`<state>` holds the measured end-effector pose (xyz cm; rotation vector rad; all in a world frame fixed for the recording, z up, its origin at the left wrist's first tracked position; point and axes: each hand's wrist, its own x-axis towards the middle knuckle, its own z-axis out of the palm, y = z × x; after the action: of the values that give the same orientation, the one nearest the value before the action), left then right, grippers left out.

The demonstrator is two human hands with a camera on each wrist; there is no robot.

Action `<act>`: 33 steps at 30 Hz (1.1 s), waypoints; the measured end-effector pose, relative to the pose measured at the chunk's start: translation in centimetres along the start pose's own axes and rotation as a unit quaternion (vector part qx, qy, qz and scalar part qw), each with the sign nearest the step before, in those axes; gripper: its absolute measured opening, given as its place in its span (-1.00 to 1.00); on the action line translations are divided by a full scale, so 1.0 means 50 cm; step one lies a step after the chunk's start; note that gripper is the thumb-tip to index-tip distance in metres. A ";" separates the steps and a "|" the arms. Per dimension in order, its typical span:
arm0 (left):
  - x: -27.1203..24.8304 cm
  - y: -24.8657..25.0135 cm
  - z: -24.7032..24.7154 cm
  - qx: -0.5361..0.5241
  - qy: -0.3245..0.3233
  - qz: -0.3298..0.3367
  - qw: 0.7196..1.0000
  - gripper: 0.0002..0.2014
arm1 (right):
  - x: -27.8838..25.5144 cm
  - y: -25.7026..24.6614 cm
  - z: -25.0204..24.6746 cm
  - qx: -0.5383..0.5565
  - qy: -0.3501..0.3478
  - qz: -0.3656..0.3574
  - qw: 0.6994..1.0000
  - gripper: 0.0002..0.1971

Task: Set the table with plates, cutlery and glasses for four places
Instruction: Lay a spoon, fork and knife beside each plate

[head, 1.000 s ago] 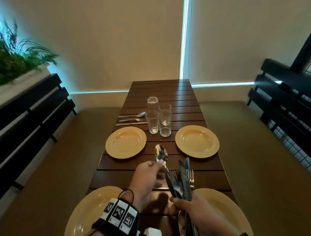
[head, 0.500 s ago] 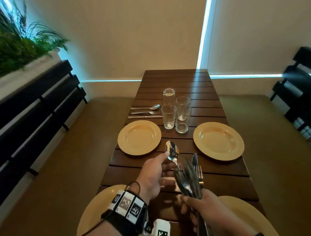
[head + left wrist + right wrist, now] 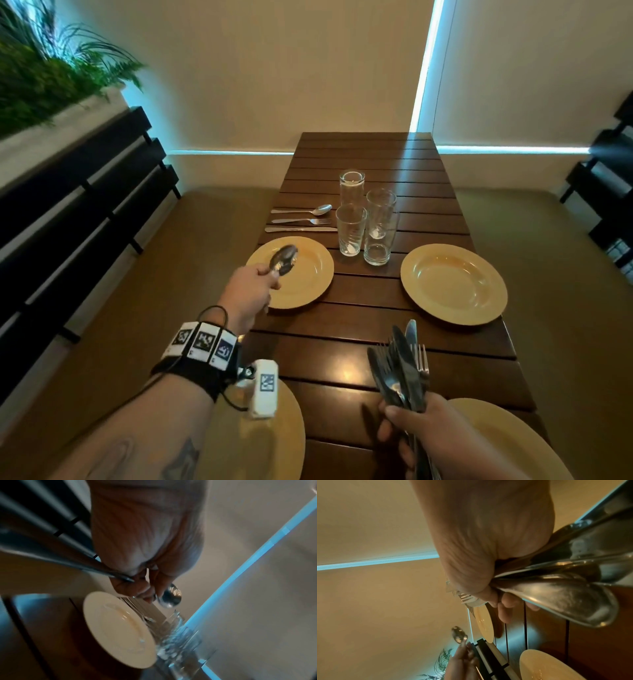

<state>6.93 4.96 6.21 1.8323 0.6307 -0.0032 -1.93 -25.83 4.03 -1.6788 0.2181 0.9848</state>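
My left hand point(image 3: 251, 294) pinches a steel spoon point(image 3: 283, 260) by its neck, bowl up, over the near rim of the far-left yellow plate point(image 3: 308, 274); the left wrist view shows the spoon point(image 3: 171, 596) above that plate point(image 3: 118, 630). My right hand point(image 3: 421, 425) grips a bundle of knives and forks point(image 3: 400, 370) upright over the near table. The handles of the cutlery bundle point(image 3: 565, 591) fan out in the right wrist view. A far-right plate point(image 3: 454, 284) and two near plates point(image 3: 274, 442) point(image 3: 513, 442) lie on the slatted wooden table point(image 3: 342, 370).
Several empty glasses point(image 3: 366, 222) stand clustered mid-table. Beyond the far-left plate lie a spoon, fork and knife point(image 3: 301, 220) side by side. Dark slatted bench backs point(image 3: 78, 212) flank the table on both sides; a planter point(image 3: 41, 78) sits at the upper left.
My left hand has carried the spoon away from the bundle, leftward and farther out, to over the far-left plate. The right hand keeps the remaining cutlery and has barely shifted.
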 end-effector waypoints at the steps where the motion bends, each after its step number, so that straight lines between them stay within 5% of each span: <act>1: 0.009 -0.009 -0.010 0.112 -0.021 0.014 0.993 -0.82 | 0.001 0.003 -0.004 0.009 0.002 0.004 1.000 -0.82; 6: 0.036 -0.065 -0.026 0.400 -0.076 0.046 0.912 -0.92 | 0.000 0.009 -0.013 0.050 0.013 0.011 0.999 -0.83; 15: 0.070 -0.154 0.021 0.456 -0.087 0.065 0.883 -0.91 | 0.006 0.013 -0.030 0.035 -0.003 0.021 0.999 -0.80; 33: 0.093 -0.157 0.046 0.552 -0.085 0.120 0.821 -0.68 | 0.005 0.010 -0.036 0.056 0.004 0.043 0.998 -0.82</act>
<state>8.30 6.54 -2.94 2.9835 0.2362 -0.4468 -1.19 -27.48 3.53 -1.5829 0.3478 1.0109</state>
